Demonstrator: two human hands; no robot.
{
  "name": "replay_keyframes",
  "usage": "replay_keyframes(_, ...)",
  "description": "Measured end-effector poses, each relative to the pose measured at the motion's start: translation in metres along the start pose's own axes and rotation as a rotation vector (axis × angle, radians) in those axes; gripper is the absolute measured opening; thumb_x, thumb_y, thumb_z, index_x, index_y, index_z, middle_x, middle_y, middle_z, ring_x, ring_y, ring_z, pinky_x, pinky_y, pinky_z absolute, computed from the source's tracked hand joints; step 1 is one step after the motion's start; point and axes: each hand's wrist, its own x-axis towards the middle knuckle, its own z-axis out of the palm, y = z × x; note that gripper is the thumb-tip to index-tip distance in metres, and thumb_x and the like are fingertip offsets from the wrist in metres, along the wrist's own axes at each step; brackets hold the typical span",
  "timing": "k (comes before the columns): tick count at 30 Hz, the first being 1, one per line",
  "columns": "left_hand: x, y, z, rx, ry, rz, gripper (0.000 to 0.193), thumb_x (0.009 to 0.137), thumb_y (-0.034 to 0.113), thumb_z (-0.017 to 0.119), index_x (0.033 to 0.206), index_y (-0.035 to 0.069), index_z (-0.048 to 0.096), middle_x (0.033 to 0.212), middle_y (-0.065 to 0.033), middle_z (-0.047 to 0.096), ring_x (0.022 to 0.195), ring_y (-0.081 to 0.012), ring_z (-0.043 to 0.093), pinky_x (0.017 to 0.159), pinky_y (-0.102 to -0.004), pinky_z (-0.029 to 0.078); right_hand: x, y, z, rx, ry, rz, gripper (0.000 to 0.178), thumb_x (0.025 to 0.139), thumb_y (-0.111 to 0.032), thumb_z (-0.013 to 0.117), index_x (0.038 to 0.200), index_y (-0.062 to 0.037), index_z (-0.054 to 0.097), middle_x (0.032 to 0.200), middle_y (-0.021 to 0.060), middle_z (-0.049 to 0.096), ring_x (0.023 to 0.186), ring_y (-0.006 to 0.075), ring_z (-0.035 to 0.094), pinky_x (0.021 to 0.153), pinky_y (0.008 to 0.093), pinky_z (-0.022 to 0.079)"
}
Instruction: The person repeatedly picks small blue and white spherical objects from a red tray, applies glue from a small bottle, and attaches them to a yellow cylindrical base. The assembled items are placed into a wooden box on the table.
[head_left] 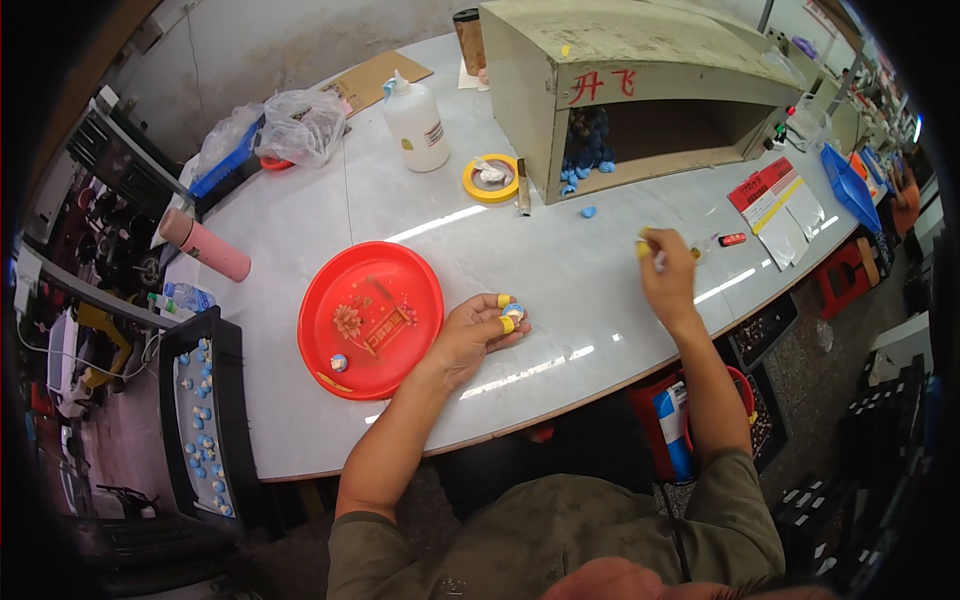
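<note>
My left hand, with yellow tape on its fingertips, grips a small blue-and-white ball-shaped piece just above the table. To the right my right hand is raised over the table, its taped fingers pinched together. Something small and pale shows at those fingertips, too small to name. A red round plate lies left of my left hand, with one similar blue-and-white piece on it. Farther off, a loose blue piece lies before a pale box-like shelf, whose opening holds a pile of blue pieces.
A black tray of blue-and-white pieces stands at the left table edge, below a pink bottle. A white squeeze bottle and yellow tape roll stand behind. Right lie a small red item and red-and-white papers.
</note>
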Motion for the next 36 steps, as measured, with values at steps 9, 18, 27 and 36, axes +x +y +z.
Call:
replay_keyframes(9,-0.001,0.005,0.001,0.005,0.038,0.013,0.037,0.09,0.003,0.068,0.124,0.001,0.051,0.118,-0.0143,0.066,0.108,-0.0242,0.068,0.088,-0.0289,0.057,0.069,0.012,0.088,-0.431,-0.311,0.021,0.026,0.081,-0.004,0.066,0.106,-0.0007,0.064,0.097,0.018,0.063,0.089,0.0389,0.064,0.078,0.0464,0.053)
replay_keyframes(18,0.008,-0.011,-0.004,-0.144,0.133,0.193,0.033,0.094,0.007,0.068,0.119,0.002,0.049,0.114,-0.0128,0.066,0.102,-0.0201,0.068,0.088,-0.0277,0.056,0.028,-0.082,0.079,0.989,-0.833,0.581,0.016,0.094,-0.007,0.065,0.107,0.0004,0.061,0.088,0.0027,0.064,0.074,0.0067,0.061,0.066,0.0209,0.049)
replay_keyframes(27,0.011,-0.011,-0.005,-0.188,0.104,0.175,0.029,0.096,0.004,0.063,0.121,-0.003,0.049,0.114,-0.0146,0.065,0.106,-0.0208,0.067,0.095,-0.0294,0.056,-0.01,-0.09,0.107,0.842,-0.644,0.456,0.016,0.092,-0.001,0.063,0.108,0.0009,0.062,0.096,0.0039,0.064,0.078,0.0093,0.06,0.066,0.0216,0.048)
replay_keyframes(36,0.013,-0.012,-0.007,-0.258,0.102,0.179,0.026,0.098,0.005,0.058,0.121,-0.004,0.05,0.119,-0.0171,0.063,0.11,-0.0224,0.066,0.094,-0.0298,0.057,-0.011,-0.095,0.1,0.568,-0.556,0.062,0.021,0.087,0.007,0.061,0.108,0.0036,0.065,0.101,0.0091,0.063,0.087,0.0144,0.062,0.077,0.0258,0.052)
